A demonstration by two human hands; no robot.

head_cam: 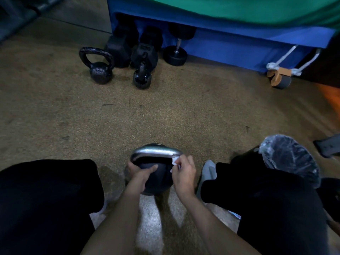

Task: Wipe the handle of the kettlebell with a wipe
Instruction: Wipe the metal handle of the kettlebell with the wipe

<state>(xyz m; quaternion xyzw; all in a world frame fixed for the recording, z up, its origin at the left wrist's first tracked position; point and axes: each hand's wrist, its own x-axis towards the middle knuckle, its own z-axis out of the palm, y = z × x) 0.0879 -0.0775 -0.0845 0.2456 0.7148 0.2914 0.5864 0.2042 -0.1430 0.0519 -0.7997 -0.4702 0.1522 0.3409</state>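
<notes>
Standing on the speckled brown floor (165, 111) between the knees, the kettlebell (156, 179) is gripped round its ball by the left hand (140, 173). The right hand (184, 173) pinches a wipe (174, 161) against the handle (154, 150). Dumbbells (143, 52) lie beyond.

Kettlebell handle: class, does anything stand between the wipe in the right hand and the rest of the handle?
Nothing visible. The right hand holds the wipe at the right end of the handle; the left hand grips the kettlebell below the arch.
</notes>
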